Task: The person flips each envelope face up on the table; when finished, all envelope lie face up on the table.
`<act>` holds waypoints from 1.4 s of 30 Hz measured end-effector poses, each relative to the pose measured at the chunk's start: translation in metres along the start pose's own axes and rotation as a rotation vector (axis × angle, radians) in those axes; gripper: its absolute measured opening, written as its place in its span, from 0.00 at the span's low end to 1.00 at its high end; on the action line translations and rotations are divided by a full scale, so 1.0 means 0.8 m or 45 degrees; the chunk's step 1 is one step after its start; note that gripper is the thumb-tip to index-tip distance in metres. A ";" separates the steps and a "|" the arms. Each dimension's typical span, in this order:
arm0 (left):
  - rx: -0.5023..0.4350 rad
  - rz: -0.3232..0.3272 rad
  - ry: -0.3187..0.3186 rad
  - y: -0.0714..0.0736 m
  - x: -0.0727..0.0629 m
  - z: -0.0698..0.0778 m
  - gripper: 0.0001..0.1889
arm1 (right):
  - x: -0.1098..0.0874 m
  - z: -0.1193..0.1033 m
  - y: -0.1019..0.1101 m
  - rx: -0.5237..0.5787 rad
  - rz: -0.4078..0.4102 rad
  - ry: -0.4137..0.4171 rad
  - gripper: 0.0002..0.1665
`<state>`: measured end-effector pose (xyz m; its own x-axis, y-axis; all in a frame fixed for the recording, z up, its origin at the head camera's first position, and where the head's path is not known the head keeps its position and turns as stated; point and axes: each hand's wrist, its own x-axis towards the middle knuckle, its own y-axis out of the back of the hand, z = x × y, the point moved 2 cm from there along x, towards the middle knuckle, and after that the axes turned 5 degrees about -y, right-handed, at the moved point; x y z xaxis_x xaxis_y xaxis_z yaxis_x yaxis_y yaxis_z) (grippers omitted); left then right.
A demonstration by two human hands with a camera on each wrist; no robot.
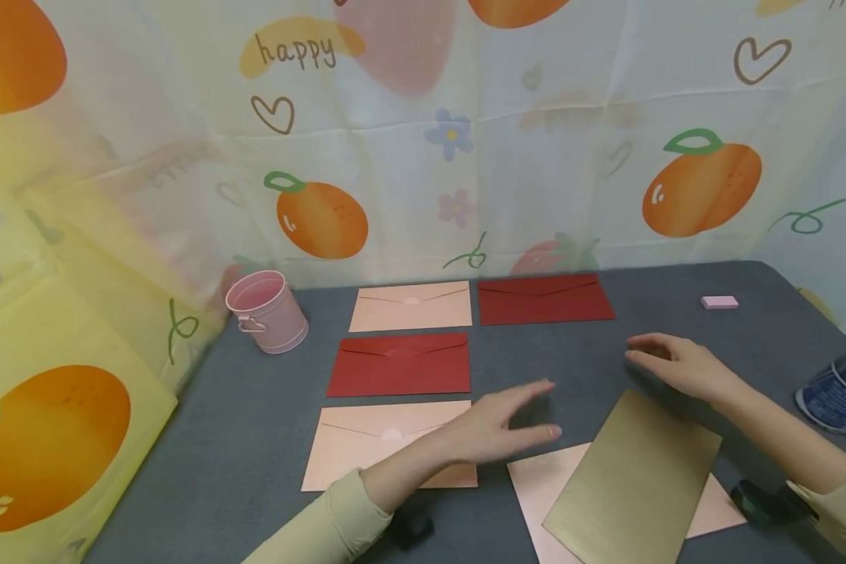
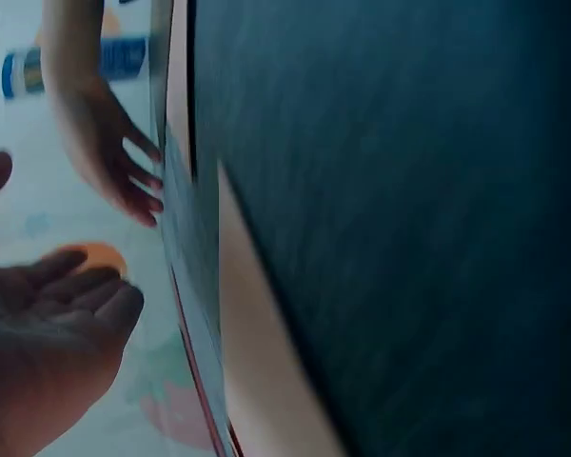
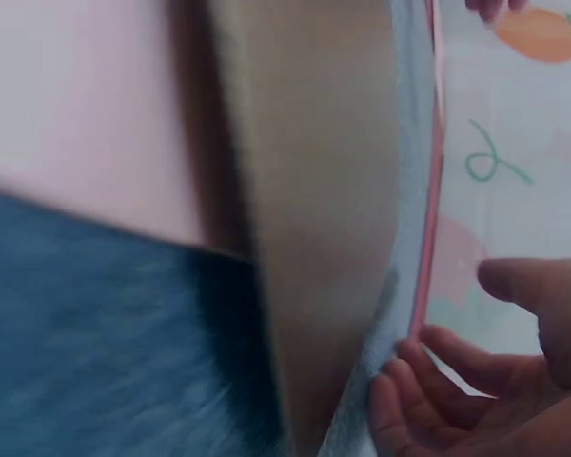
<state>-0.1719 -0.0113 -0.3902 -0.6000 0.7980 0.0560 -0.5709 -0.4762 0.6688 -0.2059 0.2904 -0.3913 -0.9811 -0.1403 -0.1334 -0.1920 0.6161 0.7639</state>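
My left hand [image 1: 497,423] is held over the right part of a pale pink envelope [image 1: 352,454], its fingers extended and thumb spread, gripping nothing. Above the grey table, just beyond a gold rectangular piece [image 1: 634,478], hovers my right hand [image 1: 684,366] with loosely bent fingers and nothing held. That gold piece lies askew on another pale pink sheet or envelope [image 1: 536,486]; whether it is one piece or a stack, I cannot tell. Farther back are a red envelope [image 1: 366,376], a second pale pink envelope [image 1: 388,316] and a second red envelope [image 1: 546,305]. Both hands [image 2: 105,143] also show in the left wrist view.
A pink bucket [image 1: 275,321] stands at the back left. On the right are a small pink block [image 1: 719,302] and a blue cup [image 1: 835,399] holding pens or pencils. A fruit-printed curtain [image 1: 536,157] hangs along the table's back edge.
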 end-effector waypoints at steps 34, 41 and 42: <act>0.843 -0.302 -0.186 -0.031 -0.092 0.028 0.48 | -0.090 0.018 -0.018 0.123 -0.210 0.312 0.50; 0.974 -0.218 -0.197 -0.035 -0.088 0.027 0.53 | -0.096 0.015 -0.025 -0.043 -0.305 0.534 0.53; 1.006 -0.206 -0.213 -0.036 -0.088 0.027 0.53 | -0.096 0.015 -0.026 -0.080 -0.300 0.560 0.54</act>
<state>-0.1007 -0.0456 -0.3974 -0.4171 0.9087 -0.0175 -0.0428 -0.0004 0.9991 -0.1265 0.2975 -0.4042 -0.8053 -0.5917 -0.0384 -0.3918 0.4823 0.7835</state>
